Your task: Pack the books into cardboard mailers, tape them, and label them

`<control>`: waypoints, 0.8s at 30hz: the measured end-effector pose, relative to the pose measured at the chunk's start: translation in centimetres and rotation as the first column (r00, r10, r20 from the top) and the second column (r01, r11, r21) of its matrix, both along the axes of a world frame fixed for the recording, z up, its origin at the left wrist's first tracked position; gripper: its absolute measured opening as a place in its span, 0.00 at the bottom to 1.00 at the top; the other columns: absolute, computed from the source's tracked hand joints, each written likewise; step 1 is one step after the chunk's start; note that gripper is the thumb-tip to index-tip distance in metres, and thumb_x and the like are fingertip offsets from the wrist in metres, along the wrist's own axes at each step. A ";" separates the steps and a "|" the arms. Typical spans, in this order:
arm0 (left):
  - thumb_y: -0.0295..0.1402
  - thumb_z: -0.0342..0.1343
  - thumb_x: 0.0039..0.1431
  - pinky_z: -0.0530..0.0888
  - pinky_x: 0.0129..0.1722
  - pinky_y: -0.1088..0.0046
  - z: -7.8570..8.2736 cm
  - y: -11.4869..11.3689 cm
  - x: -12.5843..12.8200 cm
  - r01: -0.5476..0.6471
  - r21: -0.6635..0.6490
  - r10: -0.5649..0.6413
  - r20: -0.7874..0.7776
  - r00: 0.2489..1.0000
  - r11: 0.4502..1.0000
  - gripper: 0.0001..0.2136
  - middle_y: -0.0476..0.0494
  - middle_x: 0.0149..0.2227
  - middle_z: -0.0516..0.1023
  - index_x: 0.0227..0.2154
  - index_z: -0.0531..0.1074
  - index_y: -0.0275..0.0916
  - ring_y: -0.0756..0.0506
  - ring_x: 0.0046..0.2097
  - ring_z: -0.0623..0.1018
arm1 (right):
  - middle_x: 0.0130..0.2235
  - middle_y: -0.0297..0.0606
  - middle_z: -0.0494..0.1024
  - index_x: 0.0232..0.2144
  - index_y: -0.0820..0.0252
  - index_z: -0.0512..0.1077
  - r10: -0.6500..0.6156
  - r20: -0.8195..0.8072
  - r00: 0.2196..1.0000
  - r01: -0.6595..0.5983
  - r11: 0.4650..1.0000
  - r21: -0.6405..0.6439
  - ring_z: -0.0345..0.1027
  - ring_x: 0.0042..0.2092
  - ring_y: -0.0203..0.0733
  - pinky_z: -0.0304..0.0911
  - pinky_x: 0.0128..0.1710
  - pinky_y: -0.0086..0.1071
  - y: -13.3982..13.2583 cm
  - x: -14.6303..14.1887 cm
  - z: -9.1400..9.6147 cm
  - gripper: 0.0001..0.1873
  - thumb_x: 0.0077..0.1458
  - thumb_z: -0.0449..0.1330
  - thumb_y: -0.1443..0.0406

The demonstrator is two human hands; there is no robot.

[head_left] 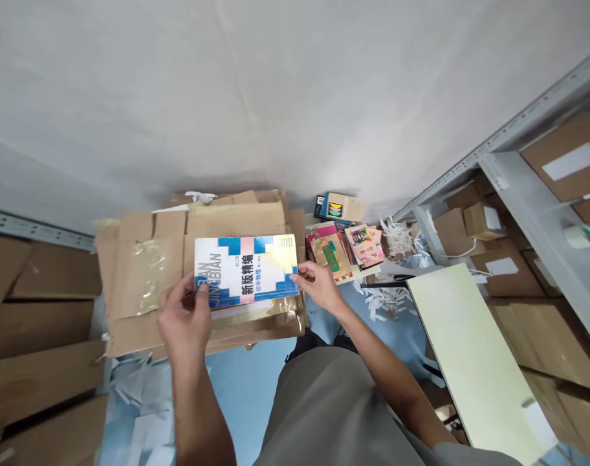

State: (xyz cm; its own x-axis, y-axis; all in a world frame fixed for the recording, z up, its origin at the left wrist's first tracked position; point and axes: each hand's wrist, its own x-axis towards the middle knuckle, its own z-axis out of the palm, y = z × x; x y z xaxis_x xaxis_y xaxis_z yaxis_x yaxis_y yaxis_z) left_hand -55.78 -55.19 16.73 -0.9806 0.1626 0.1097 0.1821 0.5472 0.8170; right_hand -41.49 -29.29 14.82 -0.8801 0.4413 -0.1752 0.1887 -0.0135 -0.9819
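At its two short ends, the book [256, 270] is pinched between thumb and fingers of the left hand [184, 318] and the right hand [320, 285]. It is held cover up over brown cardboard [130, 278], its long axis running left to right, the title's top turned leftward. To the right, piled books [330, 254] and paper strips [385, 301] are seen.

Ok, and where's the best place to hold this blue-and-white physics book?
I'd hold the physics book by its two short ends, coming from left and right, thumbs over the cover. It is flat, cover up, and long from side to side above the cardboard, so a grip at each end should balance it. The left hand and right hand are at those ends.
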 end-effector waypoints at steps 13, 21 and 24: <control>0.46 0.52 0.74 0.82 0.59 0.52 6.3 31.0 19.3 0.918 0.011 -0.918 0.007 0.396 0.396 0.18 0.40 0.52 0.88 0.48 0.87 0.50 0.33 0.55 0.86 | 0.62 0.44 0.85 0.64 0.49 0.78 -0.576 -0.022 0.817 0.574 0.810 0.123 0.80 0.64 0.54 0.71 0.68 0.49 15.6 33.8 -1.5 0.38 0.54 0.79 0.50; 0.52 0.63 0.72 0.82 0.61 0.54 2.2 51.7 41.3 0.924 0.380 -0.994 0.113 -0.002 0.041 0.36 0.33 0.62 0.83 0.76 0.66 0.44 0.35 0.61 0.84 | 0.48 0.37 0.91 0.49 0.51 0.89 -0.912 -0.082 0.402 0.915 0.402 0.010 0.86 0.48 0.55 0.80 0.52 0.46 20.7 55.3 -0.6 0.26 0.62 0.72 0.41; 0.60 0.67 0.66 0.84 0.60 0.53 -0.4 54.6 48.1 0.855 0.519 -0.938 0.290 -0.191 -0.013 0.41 0.29 0.62 0.84 0.74 0.69 0.41 0.33 0.60 0.86 | 0.50 0.37 0.91 0.50 0.51 0.89 -0.983 -0.086 0.164 0.984 0.169 -0.061 0.85 0.49 0.55 0.80 0.55 0.48 21.9 61.2 -0.7 0.29 0.57 0.75 0.40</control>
State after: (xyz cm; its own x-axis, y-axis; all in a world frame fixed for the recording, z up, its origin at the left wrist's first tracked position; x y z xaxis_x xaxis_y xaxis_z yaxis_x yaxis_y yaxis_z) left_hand -7.72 -0.62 16.32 0.2730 0.9554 -0.1122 0.0390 0.1055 0.9937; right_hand 19.73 -7.35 14.16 0.2769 0.9527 -0.1254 -0.0557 -0.1144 -0.9919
